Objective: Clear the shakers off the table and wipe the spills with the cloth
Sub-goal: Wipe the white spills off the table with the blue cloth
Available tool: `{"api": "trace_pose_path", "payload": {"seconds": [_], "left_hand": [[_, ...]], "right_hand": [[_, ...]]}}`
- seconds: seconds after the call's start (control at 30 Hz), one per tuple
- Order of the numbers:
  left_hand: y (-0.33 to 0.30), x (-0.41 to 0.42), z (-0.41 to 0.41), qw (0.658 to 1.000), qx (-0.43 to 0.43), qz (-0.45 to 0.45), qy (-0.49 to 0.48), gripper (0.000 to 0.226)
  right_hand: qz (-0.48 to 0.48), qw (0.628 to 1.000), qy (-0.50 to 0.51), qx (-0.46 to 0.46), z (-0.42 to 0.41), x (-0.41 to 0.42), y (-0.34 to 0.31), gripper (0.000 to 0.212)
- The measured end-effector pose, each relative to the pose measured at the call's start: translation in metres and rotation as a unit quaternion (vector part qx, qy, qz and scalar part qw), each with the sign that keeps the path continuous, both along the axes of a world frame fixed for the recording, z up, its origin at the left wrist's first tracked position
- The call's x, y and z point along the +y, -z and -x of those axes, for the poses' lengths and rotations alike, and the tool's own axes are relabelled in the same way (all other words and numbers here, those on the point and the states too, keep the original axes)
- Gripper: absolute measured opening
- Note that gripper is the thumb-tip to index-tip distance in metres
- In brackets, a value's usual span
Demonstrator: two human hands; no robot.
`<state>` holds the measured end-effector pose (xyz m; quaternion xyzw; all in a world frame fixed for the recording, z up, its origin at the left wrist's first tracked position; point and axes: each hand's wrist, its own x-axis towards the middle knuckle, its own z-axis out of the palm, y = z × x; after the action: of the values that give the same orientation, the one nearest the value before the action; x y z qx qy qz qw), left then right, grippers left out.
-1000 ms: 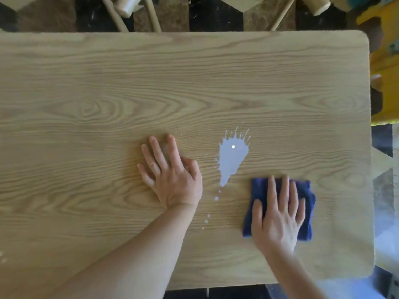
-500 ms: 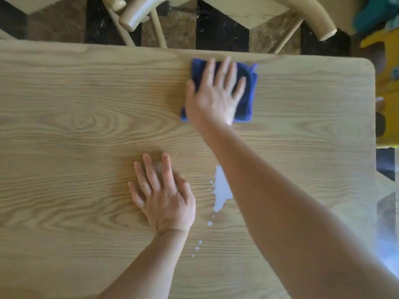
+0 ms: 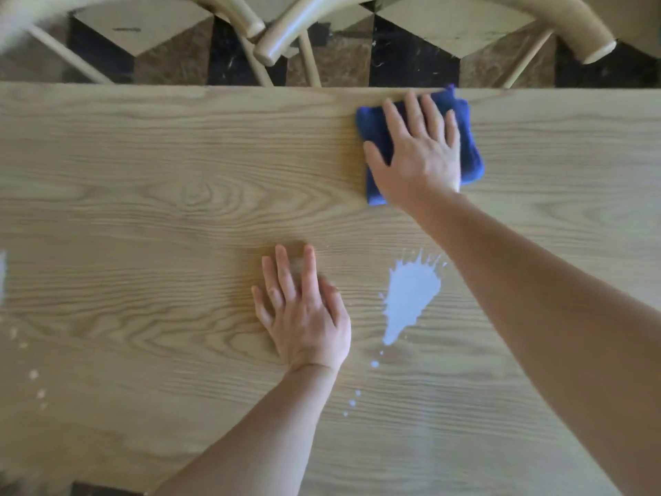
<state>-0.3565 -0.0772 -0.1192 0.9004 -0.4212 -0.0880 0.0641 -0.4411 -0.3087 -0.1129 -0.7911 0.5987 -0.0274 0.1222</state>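
A folded blue cloth (image 3: 470, 152) lies on the wooden table (image 3: 143, 173) near its far edge, and my right hand (image 3: 416, 152) presses flat on it with fingers spread. A white splash of spilled liquid (image 3: 411, 293) sits in the middle of the table, with small drops (image 3: 357, 393) trailing toward me. My left hand (image 3: 304, 313) rests flat on the bare wood just left of the spill, holding nothing. My right forearm crosses the table to the right of the spill. No shakers are in view.
Two pale wooden chairs (image 3: 286, 34) stand beyond the table's far edge over a chequered floor. Faint pale specks (image 3: 34, 374) and a white patch (image 3: 3, 277) show at the table's left edge.
My right hand swept the cloth from the near right of the spill up to the far edge, then stayed there. The view shifted, and the spill shows fully again. My left hand stayed flat.
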Motion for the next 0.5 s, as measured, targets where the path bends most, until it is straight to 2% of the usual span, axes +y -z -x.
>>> {"api": "trace_pose_path", "payload": {"seconds": [0.13,0.27,0.5], "left_hand": [[-0.001,0.002,-0.001,1.0,0.018,0.001,-0.004,0.056],[-0.003,0.0,-0.001,0.999,0.03,0.014,0.003,0.056],[-0.008,0.002,-0.005,0.997,0.075,0.032,0.005,0.056]], "right_hand": [[0.012,0.994,0.104,0.009,0.086,0.015,-0.002,0.069],[-0.003,0.984,0.177,0.003,0.111,0.066,-0.001,0.07],[-0.04,0.993,0.102,0.045,0.103,0.217,-0.009,0.067]]}}
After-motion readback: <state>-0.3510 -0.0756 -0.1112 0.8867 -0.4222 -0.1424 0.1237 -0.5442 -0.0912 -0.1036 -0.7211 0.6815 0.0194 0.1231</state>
